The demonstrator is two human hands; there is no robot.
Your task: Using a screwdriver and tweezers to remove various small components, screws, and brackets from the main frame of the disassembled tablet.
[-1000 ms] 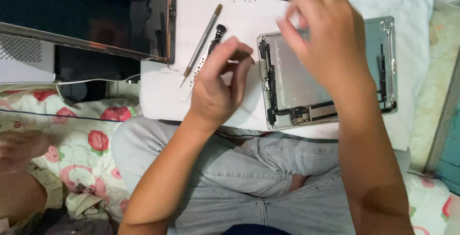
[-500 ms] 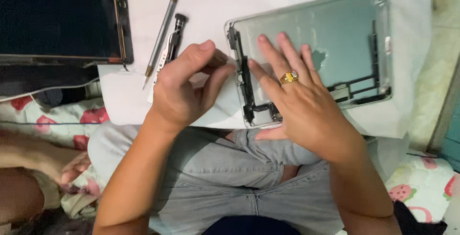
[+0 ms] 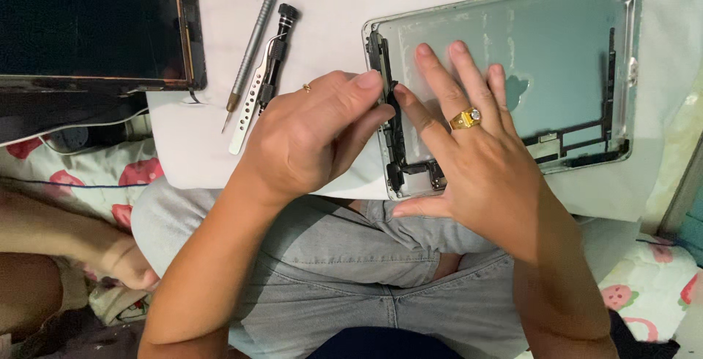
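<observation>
Already gutted: tablet shell point(image 3: 556, 73) on white sheet point(image 3: 329, 8), screen panel point(image 3: 88, 22) off at left. Left hand point(image 3: 315, 139) pinching black strip point(image 3: 392, 121) along shell's edge; right hand point(image 3: 476, 161) spread flat, pressing shell. Strip removal unfinished.

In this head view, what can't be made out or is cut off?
- What the left hand pinches at the black strip: its own fingers cover it.
- The tablet shell under the right hand: palm hides it.
- The dark screen panel: cut by the top and left edges.
- The thin metal tool: its top leaves the frame.
- The screwdriver tip: behind the left hand.
</observation>
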